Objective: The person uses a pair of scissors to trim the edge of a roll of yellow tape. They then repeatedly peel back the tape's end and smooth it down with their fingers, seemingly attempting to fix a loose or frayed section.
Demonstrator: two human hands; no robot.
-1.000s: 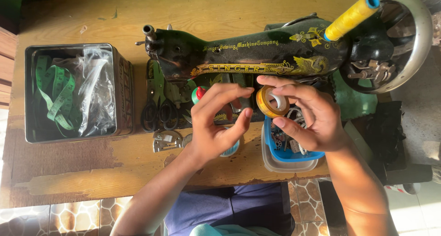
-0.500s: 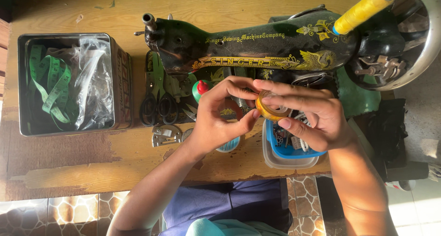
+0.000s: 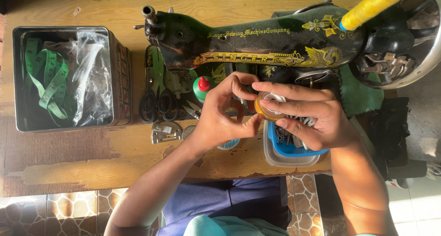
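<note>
Tape roll (image 3: 268, 105) pinched between both hands above the table edge (image 3: 138, 171).

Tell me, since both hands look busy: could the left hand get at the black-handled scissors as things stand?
Probably yes. The scissors lie uncovered on the table just left of the left hand, nothing between them, though its fingers would first have to leave the small orange roll.

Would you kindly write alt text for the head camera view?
Two hands, left hand and right hand, pinch a small orange-rimmed spool before a black sewing machine on a wooden table. A metal tin holds green tape.
</note>
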